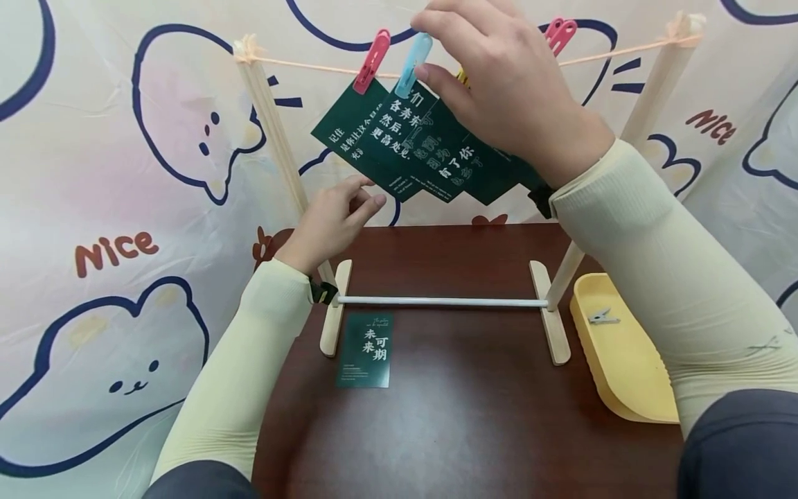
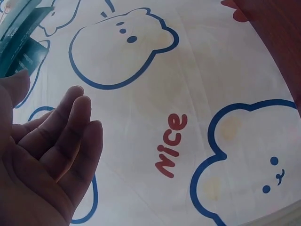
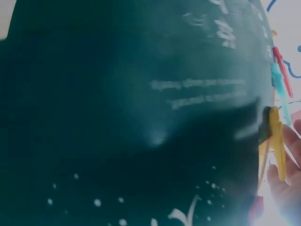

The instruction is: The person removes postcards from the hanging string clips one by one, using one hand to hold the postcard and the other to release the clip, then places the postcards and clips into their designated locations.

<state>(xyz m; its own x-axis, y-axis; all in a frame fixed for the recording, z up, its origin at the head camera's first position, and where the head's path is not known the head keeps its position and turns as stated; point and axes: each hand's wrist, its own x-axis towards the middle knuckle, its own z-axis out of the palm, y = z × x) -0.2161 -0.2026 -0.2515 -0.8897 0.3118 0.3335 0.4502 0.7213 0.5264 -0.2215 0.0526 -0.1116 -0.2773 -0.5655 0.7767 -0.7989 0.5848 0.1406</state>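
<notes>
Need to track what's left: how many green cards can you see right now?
5. Four hang clipped on the string: first card, second card, third card, fourth card. One loose card lies on the table. The right hand may hide more.

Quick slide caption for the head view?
Right hand at the pegs on the string; left hand by hanging cards.

The head camera looks forward and down over a small rack of hanging green cards (image 1: 399,138), the left wrist camera faces the cartoon backdrop (image 2: 197,94) with those cards at its upper left, and the right wrist camera sits pressed close against one card (image 3: 131,113), pegs at its right edge.
</notes>
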